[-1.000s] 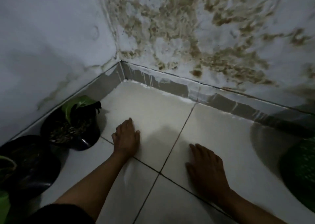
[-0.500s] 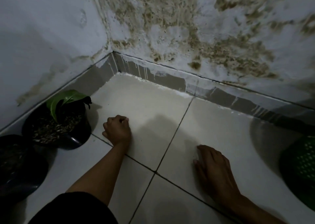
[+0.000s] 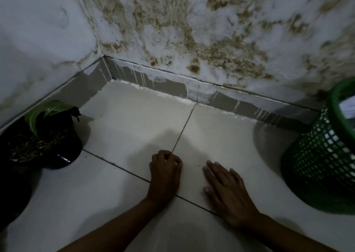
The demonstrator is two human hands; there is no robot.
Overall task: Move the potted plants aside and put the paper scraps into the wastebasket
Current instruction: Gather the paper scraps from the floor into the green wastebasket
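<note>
My left hand [image 3: 165, 168] is curled into a fist on the white tiled floor [image 3: 134, 121], by a grout line; nothing shows between its fingers. Just to its right, my right hand [image 3: 225, 189] lies flat on the tile, palm down, fingers apart. A few tiny dark specks [image 3: 197, 164] dot the floor between the hands. A black potted plant [image 3: 48, 146] with one green leaf stands at the left wall. The green mesh wastebasket [image 3: 317, 167] stands at the right, something white showing inside its rim. No paper scraps are visible on the floor.
A second dark pot [image 3: 11, 201] sits at the lower left edge, mostly in shadow. Two stained, mouldy walls meet in a corner [image 3: 104, 59] with a grey skirting strip along the floor.
My left hand went from flat with spread fingers to a fist and slid right, close to my right hand. The view swung right, showing more of the wastebasket.
</note>
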